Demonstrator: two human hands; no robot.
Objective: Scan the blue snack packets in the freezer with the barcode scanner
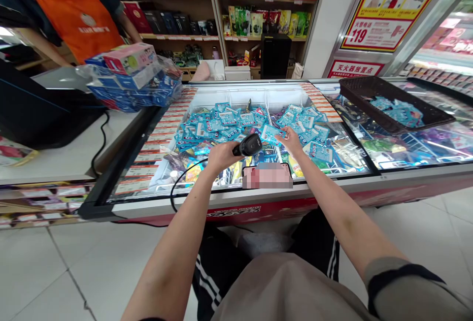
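My left hand [221, 157] is wrapped round a black handheld barcode scanner [250, 145], whose head points right. A black cable hangs from its grip over the freezer's front edge. Between the thumb and fingers of my right hand [290, 140] is a blue packet [271, 134], held just right of the scanner head. Many similar packets lie on the freezer's glass top in a left pile [212, 126] and a right pile [320, 151]. A phone [267, 175] lies at the front edge below my hands, its screen blurred.
A dark brown tray [364, 109] with several blue packets stands on the right. At the left, a person in an orange apron [76, 20] stands behind plastic-wrapped boxes [135, 77] and a black counter device [33, 104]. Stocked shelves [177, 38] line the back.
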